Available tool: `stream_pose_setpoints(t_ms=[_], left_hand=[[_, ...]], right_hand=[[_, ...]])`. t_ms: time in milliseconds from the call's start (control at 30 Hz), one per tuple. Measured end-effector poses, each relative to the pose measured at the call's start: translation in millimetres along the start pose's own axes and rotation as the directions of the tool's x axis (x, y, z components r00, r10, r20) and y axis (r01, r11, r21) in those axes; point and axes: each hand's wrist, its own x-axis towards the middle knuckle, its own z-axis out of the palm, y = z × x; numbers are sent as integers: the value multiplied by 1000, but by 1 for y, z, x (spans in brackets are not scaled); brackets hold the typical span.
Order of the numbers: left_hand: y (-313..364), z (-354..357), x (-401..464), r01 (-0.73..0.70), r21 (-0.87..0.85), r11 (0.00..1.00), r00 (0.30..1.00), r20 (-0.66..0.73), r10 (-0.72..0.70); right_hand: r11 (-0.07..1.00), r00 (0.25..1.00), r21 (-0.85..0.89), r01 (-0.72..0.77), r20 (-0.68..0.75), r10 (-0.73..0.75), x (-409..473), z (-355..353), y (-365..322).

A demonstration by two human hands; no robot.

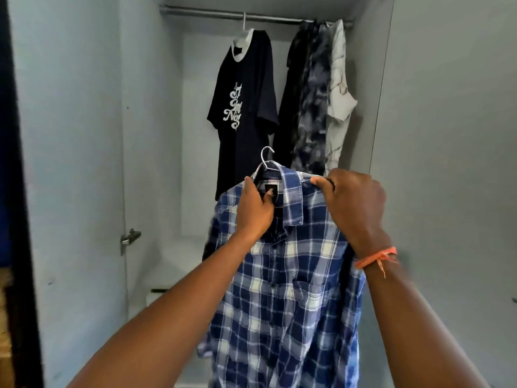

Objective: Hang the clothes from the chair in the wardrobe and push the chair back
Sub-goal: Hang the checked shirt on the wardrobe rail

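A blue and white plaid shirt hangs on a white hanger, held up in front of the open wardrobe. My left hand grips the shirt at the collar, by the label. My right hand pinches the shirt's right shoulder. The hanger's hook points up, well below the metal rail. The chair is out of view.
A black printed T-shirt hangs on the rail. Several dark and pale patterned garments are bunched at the rail's right end. The wardrobe door stands open on the left with a hinge. A pale shelf lies low inside.
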Motion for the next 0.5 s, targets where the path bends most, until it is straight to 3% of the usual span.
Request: stream_pose_setpoints(t_ms=[167,500], left_hand=[[28,53,62,-51,-139,989,998,21,55],[24,73,225,-43,-131,990,998,33,48]], right_hand=[[995,998,-101,-27,46,32,64,26,50],[978,1000,-207,24,-2,-25,195,106,67]])
